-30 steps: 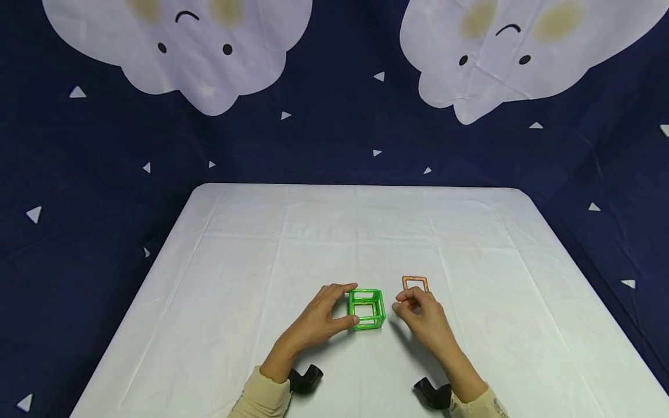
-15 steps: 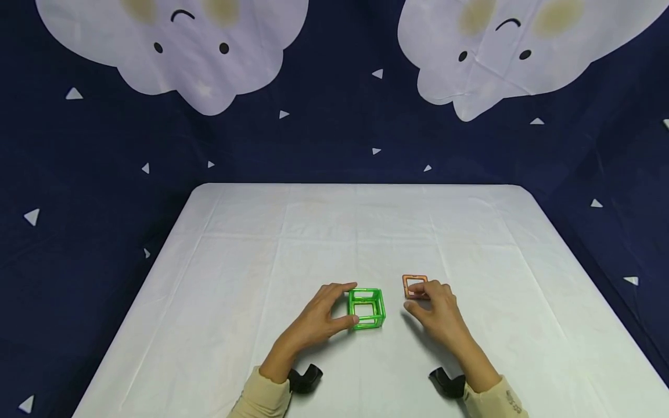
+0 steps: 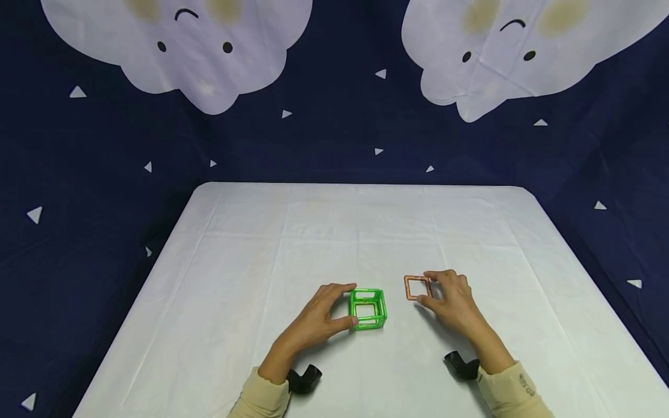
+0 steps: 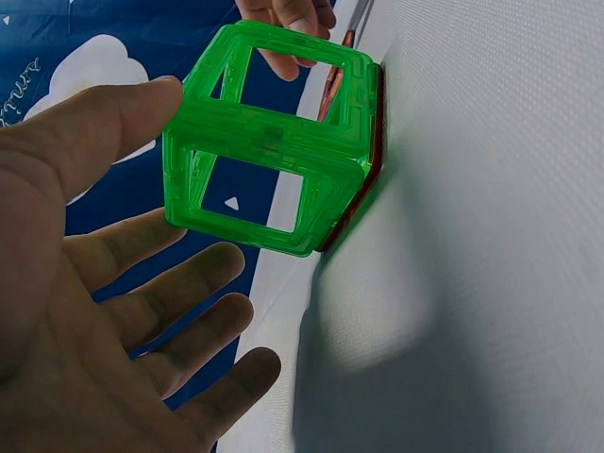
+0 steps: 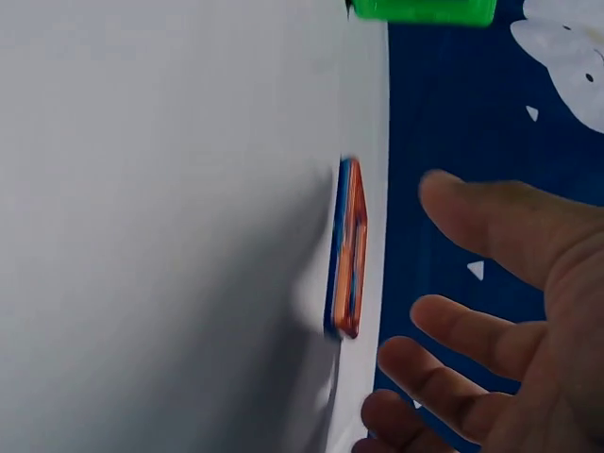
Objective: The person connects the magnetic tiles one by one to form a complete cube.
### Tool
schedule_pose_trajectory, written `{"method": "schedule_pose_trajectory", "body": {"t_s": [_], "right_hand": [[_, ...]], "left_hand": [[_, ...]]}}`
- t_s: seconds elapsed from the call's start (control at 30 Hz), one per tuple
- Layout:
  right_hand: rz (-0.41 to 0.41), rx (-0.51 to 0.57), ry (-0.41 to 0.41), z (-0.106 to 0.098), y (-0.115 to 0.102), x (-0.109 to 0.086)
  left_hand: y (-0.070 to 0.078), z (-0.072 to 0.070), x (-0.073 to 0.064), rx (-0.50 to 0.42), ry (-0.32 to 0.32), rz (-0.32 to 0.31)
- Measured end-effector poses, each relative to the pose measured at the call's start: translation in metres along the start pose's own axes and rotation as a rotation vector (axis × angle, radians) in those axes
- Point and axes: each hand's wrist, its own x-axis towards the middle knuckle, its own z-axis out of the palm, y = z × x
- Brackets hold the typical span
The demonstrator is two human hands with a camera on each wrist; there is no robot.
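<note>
A cube of green see-through magnetic tiles (image 3: 380, 310) stands on the white table, with a dark red edge along its base in the left wrist view. My left hand (image 3: 313, 319) holds it lightly between thumb and index finger; the other fingers (image 4: 212, 269) are spread free. To the right lies an orange square magnetic tile (image 3: 406, 288), flat, with a blue layer (image 5: 336, 250) beneath it in the right wrist view. My right hand (image 3: 453, 299) hovers over the tile's right side, thumb and fingers parted, and the right wrist view shows a gap between them and the tile.
A white cloth covers the table (image 3: 251, 249). Dark blue fabric (image 3: 334, 145) with clouds and small triangles hangs behind it. Black curved pieces (image 3: 305, 379) sit at both wrists, beside the beige sleeves.
My right hand has moved right and slightly away from me, its fingers going from nearly pinched to spread over the orange tile. The left hand and green cube have stayed put.
</note>
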Motion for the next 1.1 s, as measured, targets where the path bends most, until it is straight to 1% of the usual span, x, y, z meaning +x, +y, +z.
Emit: {"method": "schedule_pose_trajectory", "body": {"t_s": [0.2,0.47,0.63,0.87,1.1], "right_hand": [[-0.036,-0.078,-0.057,-0.004,0.009,0.004],[-0.026,-0.109,-0.133,-0.006,0.017,0.007],[-0.040,-0.114,-0.126,-0.006,0.019,0.009],[-0.055,-0.106,-0.126,-0.004,0.025,0.011],[-0.069,-0.114,-0.134,-0.003,0.028,0.013]], "left_hand": [[-0.001,0.000,0.000,0.011,0.000,0.011],[-0.002,-0.001,-0.001,0.016,0.002,0.013],[-0.002,-0.002,0.000,0.008,0.002,0.014],[-0.001,-0.002,0.001,0.021,0.004,0.033],[0.000,-0.001,0.001,0.017,0.002,0.025]]}}
